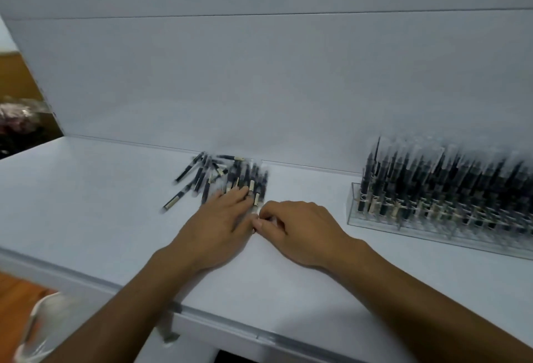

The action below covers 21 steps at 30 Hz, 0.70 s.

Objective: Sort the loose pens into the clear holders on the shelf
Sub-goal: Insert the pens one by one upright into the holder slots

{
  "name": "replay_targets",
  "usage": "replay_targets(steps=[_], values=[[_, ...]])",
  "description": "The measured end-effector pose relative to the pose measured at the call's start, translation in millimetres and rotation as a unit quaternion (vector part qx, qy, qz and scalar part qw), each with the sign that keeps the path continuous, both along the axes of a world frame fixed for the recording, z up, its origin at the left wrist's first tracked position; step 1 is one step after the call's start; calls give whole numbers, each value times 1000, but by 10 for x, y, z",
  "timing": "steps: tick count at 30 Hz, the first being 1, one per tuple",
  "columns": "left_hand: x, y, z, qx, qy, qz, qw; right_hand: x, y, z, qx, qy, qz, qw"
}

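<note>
Mostly dark pens [227, 179], pale bands, loosely heaped.

We seem to face a stationery shop display: white shelf [86, 204], clear holder [432, 235] packed with identical pens [461, 183].

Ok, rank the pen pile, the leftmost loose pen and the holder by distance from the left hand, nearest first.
1. Pen pile: under the left hand's fingertips.
2. Leftmost loose pen: just left of the hand.
3. Holder: far right, past the right hand.
</note>
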State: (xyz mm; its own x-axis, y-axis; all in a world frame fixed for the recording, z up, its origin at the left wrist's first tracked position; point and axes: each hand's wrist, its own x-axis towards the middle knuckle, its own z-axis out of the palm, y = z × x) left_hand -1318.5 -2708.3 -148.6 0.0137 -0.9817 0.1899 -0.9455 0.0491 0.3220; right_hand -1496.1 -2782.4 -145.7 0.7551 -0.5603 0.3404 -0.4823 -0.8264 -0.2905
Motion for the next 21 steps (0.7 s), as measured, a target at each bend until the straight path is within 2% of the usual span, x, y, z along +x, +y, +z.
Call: replay_targets(steps=[5, 10, 16, 21], values=[[-57, -47, 28, 6, -26, -33, 999, -117, -92, 12, 33, 9, -62, 997], [-29, -225, 174, -64, 2, 18, 998, -204, -163, 32, 143, -28, -100, 984], [-92, -579, 89, 85, -113, -20, 990, -229, -189, 58, 178, -66, -120, 975], [31, -553, 35, 91, -132, -70, 985, -242, -222, 52, 195, -80, -121, 970]])
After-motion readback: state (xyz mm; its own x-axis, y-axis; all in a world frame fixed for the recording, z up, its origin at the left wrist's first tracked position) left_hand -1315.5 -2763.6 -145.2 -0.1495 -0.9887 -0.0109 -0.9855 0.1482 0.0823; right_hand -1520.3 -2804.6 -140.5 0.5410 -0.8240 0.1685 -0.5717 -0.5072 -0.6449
